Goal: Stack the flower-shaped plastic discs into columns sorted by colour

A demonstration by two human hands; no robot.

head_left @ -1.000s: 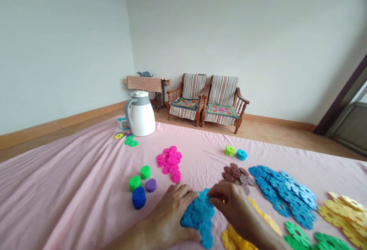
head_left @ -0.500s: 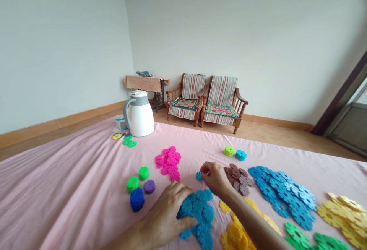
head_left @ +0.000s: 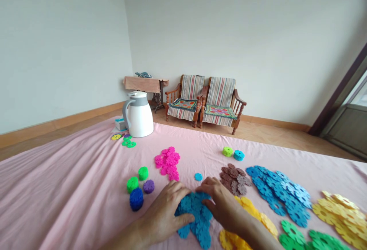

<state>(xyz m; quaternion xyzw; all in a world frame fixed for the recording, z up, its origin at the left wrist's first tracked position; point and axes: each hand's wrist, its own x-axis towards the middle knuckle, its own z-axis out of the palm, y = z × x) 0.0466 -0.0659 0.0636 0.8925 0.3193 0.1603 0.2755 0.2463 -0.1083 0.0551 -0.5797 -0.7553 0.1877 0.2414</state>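
Note:
A pile of small blue notched plastic discs (head_left: 195, 213) lies on the pink cloth between my hands. My left hand (head_left: 169, 208) rests at the pile's left side, thumb and fingers apart, the thumb lying over some discs. At the upper right edge of the same pile, my right hand (head_left: 220, 200) touches the discs with bent fingers; a gap shows between its thumb and fingers, and I see no disc gripped there. Just beyond my hands, a blue disc (head_left: 198, 176) sits flat by itself.
Pink discs (head_left: 168, 163), brown discs (head_left: 235, 179), yellow discs (head_left: 243, 223) and larger blue discs (head_left: 279, 192) lie in piles. Left are stacks of green discs (head_left: 132, 184), purple discs (head_left: 148, 186) and dark blue discs (head_left: 136, 199). A white jug (head_left: 140, 116) stands behind, on the cloth (head_left: 86, 189).
My right hand has let go of the single blue disc, leaving it flat on the cloth, and has come back toward me to the blue pile. My left hand has hardly moved.

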